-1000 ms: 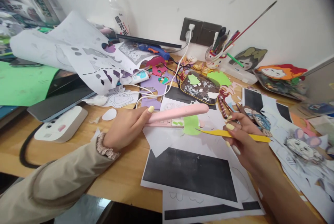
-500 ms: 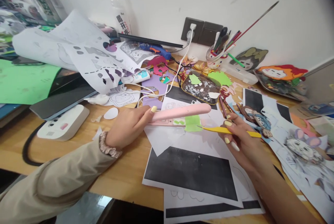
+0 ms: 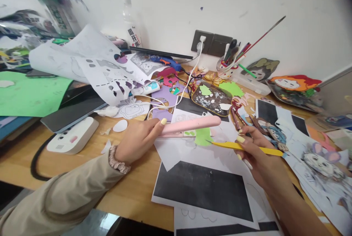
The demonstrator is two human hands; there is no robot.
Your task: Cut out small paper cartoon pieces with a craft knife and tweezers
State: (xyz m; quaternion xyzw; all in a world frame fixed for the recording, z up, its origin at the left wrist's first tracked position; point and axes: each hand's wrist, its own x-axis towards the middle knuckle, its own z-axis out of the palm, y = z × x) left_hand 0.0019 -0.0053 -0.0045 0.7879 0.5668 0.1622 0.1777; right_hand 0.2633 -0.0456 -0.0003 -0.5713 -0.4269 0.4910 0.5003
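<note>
My left hand (image 3: 137,138) is closed round the handle end of a pink hair straightener (image 3: 192,124), held level above the papers with its tip to the right. A piece of light green paper or foam sheet (image 3: 202,137) sits at the straightener's jaws and sticks out towards me. Smaller green shapes (image 3: 189,133) show on the lower arm. Yellow tweezers (image 3: 229,145) are pinched in my right hand (image 3: 257,148), with their dark tips at the green piece's right edge. Whether the tips grip it, I cannot make out. Beneath lies a white sheet with a black rectangle (image 3: 203,188).
A dark tray (image 3: 205,98) with scraps lies behind the straightener. A white cord (image 3: 183,91) runs to the wall socket (image 3: 202,39). The blue glue gun (image 3: 167,61) rests farther back. Left stands a white box (image 3: 73,137); right lie paper cut-outs (image 3: 324,160) and a pen cup (image 3: 227,65).
The whole view has tipped up a little, so everything sits lower in the picture. Both hands keep their holds. The green piece sits at a slightly different angle at the jaws.
</note>
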